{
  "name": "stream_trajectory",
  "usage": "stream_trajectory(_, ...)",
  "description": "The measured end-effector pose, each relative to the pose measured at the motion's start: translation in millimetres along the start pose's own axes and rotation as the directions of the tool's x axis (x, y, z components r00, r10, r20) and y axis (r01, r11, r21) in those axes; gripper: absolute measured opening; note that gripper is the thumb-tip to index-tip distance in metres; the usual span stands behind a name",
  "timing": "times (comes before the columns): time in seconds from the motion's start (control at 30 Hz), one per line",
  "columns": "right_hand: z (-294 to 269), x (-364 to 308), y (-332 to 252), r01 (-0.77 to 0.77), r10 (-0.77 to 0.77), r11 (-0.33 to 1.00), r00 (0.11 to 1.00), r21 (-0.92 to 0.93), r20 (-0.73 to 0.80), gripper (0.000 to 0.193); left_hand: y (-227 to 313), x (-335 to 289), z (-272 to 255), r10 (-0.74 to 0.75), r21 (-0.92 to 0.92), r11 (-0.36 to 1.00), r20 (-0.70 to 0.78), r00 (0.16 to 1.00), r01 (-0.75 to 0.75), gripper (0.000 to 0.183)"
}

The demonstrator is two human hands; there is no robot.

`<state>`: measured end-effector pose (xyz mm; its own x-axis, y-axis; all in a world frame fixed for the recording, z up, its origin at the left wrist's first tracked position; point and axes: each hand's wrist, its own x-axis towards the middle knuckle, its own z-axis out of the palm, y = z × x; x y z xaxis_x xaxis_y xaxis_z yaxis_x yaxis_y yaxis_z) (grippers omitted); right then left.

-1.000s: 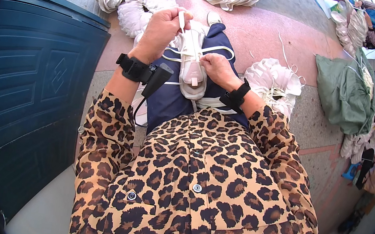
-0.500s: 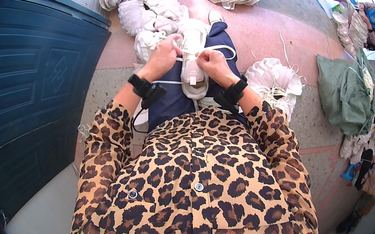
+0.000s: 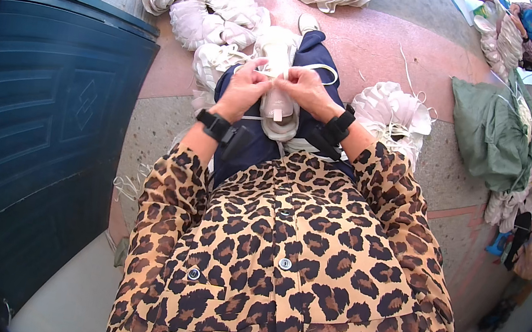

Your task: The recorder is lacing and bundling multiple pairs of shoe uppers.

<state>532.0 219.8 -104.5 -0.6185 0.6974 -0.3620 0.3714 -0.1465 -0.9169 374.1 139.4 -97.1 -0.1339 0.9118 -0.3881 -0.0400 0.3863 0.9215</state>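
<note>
White padded shoe (image 3: 279,104) | flat looped lace (image 3: 328,68): left grip (image 3: 245,88), right grip (image 3: 307,91)

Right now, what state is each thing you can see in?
White shoe: toe pointing away
White lace: loose loop at right
Left hand: pinched, seemingly on lace
Right hand: pinched, likewise
Leopard-print shirt: buttoned
Right-side shoe pile: heaped
Green sack: creased, slumped
Blue door: open or shut unclear

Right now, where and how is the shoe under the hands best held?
Probably grip the shoe by its heel, from the near side: that rounded end lies uncovered, whereas the left hand and right hand meet over its middle.
</note>
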Motion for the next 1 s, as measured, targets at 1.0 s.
stream_trajectory(1.0,-109,-66,11,0.235,0.23,0.386,0.912,0.892,-0.34,0.03,-2,5,-11,0.368,0.797,0.599,-0.354,0.86,0.071,0.019)
